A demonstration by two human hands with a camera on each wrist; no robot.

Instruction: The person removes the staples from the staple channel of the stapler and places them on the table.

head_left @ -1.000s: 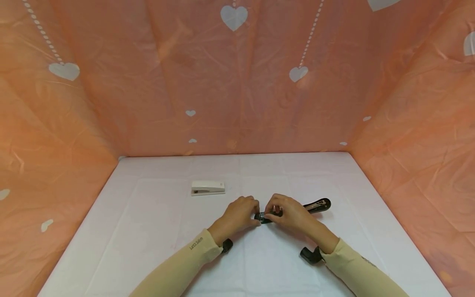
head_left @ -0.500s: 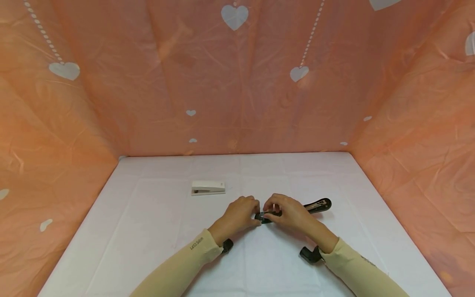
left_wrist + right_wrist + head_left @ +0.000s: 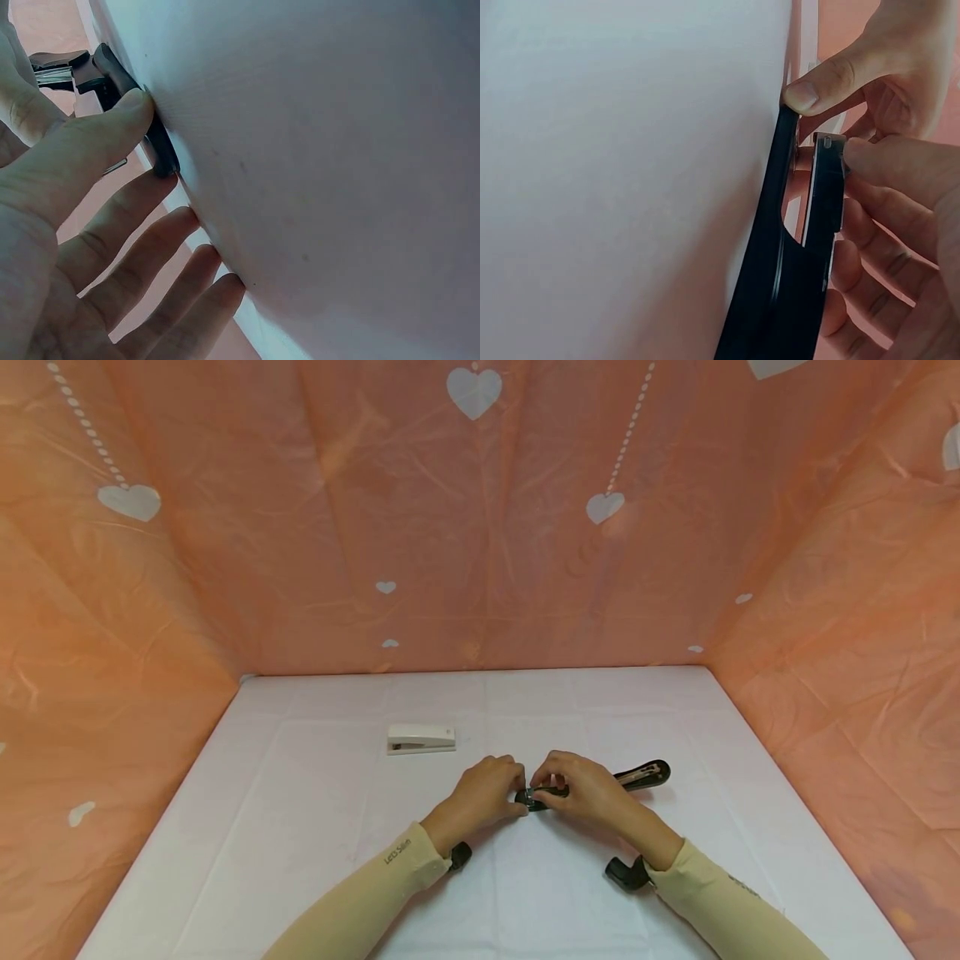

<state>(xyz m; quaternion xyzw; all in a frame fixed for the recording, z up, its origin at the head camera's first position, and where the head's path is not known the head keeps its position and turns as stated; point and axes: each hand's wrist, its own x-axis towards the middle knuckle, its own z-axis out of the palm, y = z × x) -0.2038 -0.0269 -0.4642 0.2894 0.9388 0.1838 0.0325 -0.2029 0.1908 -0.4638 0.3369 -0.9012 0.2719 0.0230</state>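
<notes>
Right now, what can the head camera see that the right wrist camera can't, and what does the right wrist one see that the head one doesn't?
Only the head view: the white stapler, the white hearts and both beige sleeves.

Only the right wrist view: the gap, seen from the side, between the base and magazine of the black stapler.

Both: the black stapler with the left hand and right hand on it, the white tablecloth and the orange backdrop.

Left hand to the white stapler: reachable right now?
Likely yes: the white stapler lies ahead and left of the left hand, nothing standing between them. That hand pinches the black stapler, so it must let go first.
</notes>
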